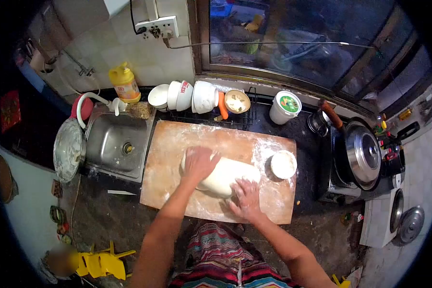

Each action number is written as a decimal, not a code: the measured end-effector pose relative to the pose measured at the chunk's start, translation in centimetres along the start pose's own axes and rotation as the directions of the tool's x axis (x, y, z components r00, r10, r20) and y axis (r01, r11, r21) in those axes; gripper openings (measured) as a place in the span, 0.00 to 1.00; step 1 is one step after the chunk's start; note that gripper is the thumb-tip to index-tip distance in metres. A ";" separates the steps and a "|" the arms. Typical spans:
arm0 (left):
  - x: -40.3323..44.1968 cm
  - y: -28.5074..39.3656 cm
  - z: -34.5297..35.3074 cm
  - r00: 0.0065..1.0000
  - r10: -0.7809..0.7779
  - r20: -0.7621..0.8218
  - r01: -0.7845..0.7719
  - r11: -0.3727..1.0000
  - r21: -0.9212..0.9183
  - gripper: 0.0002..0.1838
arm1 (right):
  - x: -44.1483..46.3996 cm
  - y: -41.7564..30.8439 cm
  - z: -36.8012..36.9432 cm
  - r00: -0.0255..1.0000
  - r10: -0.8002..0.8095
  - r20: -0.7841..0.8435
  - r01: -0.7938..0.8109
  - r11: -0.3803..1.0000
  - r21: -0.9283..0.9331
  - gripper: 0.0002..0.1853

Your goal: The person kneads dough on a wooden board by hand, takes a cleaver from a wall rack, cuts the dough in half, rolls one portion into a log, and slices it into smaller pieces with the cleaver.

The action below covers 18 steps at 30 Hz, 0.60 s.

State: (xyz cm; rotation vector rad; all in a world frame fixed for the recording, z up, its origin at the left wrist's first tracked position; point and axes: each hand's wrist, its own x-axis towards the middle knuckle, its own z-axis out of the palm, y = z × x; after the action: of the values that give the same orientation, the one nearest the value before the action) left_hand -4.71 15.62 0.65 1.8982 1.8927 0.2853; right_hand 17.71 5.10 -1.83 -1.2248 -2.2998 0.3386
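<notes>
A thick log of pale dough [233, 174] lies slantwise across a floured wooden board [170, 144]. My left hand [200, 165] is over the dough's left end, its fingers curled down the far side and its thumb apart. At the near right side of the dough is my right hand [246, 198]. Its fingers are spread, with the tips touching the dough and the thumb close to the board. To the right of the dough, on the same board, stands a white bowl of flour [283, 164].
Left of the board are a steel sink [115, 132] and a floury metal basin [68, 149]. Behind it stand stacked white bowls [180, 96], a yellow bottle [125, 84] and a white lidded tub [284, 108]. A lidded pan [362, 153] sits on the stove at right.
</notes>
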 end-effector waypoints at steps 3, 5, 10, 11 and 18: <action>-5.9 -0.3 3.8 0.918 0.154 -0.366 -0.126 0.987 0.100 0.25 | -1.3 -1.0 -2.1 0.978 0.103 0.182 -0.117 0.991 0.067 0.28; -9.9 0.4 5.0 0.885 0.119 -0.451 -0.089 0.992 0.088 0.25 | -0.6 -1.2 -1.9 0.993 0.064 0.096 -0.068 0.997 0.040 0.28; -12.5 0.1 9.4 0.766 0.077 -0.639 -0.025 0.996 0.089 0.26 | 1.0 -0.3 2.0 0.994 0.086 0.071 -0.080 0.994 -0.079 0.33; -11.9 0.0 9.6 0.753 0.078 -0.654 -0.011 0.994 0.106 0.26 | 1.3 0.3 2.6 0.995 0.078 0.057 -0.075 0.995 -0.064 0.33; -2.2 -2.6 7.5 0.769 0.062 -0.637 -0.042 0.998 0.046 0.24 | 9.8 3.9 5.6 0.984 0.180 -0.013 -0.180 0.983 -0.026 0.29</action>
State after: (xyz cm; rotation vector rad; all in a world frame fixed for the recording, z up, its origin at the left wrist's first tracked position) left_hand -3.81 12.09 -6.81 2.0361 2.2570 1.0491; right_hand 12.89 15.49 -5.18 -1.4490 -2.1959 0.3642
